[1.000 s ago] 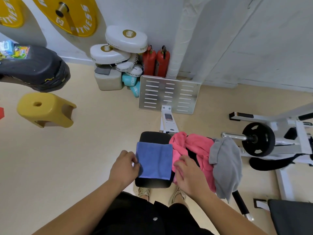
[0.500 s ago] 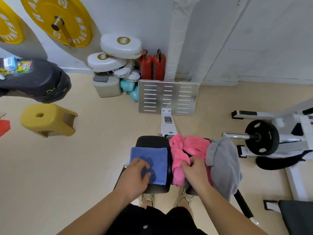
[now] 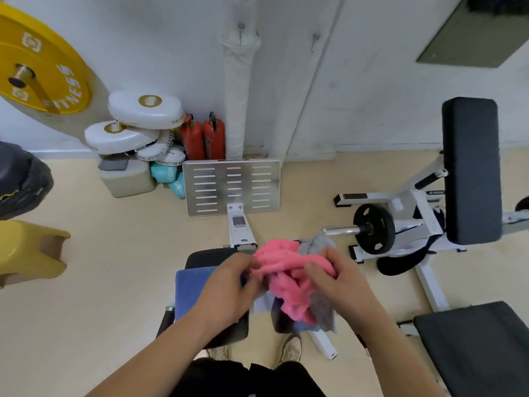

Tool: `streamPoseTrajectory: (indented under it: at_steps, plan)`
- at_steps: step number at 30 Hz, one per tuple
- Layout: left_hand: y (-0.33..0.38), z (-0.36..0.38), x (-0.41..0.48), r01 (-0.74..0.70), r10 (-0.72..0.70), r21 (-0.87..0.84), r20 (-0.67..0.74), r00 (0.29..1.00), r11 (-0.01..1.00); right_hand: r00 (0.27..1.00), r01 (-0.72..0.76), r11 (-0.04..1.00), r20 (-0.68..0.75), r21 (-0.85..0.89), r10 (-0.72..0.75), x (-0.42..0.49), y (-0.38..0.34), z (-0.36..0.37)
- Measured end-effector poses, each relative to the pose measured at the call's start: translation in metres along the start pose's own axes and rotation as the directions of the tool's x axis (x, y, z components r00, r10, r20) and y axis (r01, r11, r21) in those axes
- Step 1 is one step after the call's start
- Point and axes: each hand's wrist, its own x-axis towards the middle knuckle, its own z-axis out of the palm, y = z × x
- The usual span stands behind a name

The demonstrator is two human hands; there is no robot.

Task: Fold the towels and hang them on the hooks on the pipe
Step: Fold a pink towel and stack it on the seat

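Towels on the black seat pad (image 3: 206, 257)
The blue towel (image 3: 191, 285) is lying flat on the pad, overhanging its left edge; the pink towel (image 3: 286, 279) and grey towel (image 3: 323, 308) are bunching just right of the pad.

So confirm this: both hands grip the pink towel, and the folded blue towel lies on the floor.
Wrong on one point: in the head view the folded blue towel lies on the black pad, not the floor. The left hand and right hand do grip the pink towel.
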Motion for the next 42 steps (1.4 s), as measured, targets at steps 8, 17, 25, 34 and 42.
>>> streamPoseTrajectory:
  at_steps: [8, 17, 25, 34, 42]
  plan:
    - [0.148, 0.024, -0.017, -0.153, 0.197, -0.169, 0.282, 0.939, 0.974, 0.948, 0.31, 0.948, 0.102, -0.07, -0.302, -0.056, -0.028, -0.101]
    - [0.217, 0.12, -0.056, -0.237, 0.237, -0.033, 0.011, 0.971, 0.971, 0.96, 0.255, 0.942, 0.17, -0.218, -0.221, -0.101, 0.065, -0.214]
    - [0.234, 0.162, -0.106, -0.174, 0.163, 0.146, 0.085, 0.983, 0.974, 0.946, 0.313, 0.945, 0.122, -0.09, -0.302, -0.134, 0.107, -0.253]
    - [0.205, 0.157, -0.144, -0.104, 0.098, 0.127, 0.05, 0.994, 0.986, 0.884, 0.362, 0.928, -0.281, -0.09, -0.372, -0.118, 0.13, -0.277]
    - [0.193, 0.158, -0.161, -0.038, 0.04, 0.189, -0.009, 0.999, 0.981, 0.886, 0.3, 0.95, -0.345, -0.083, -0.31, -0.113, 0.168, -0.261]
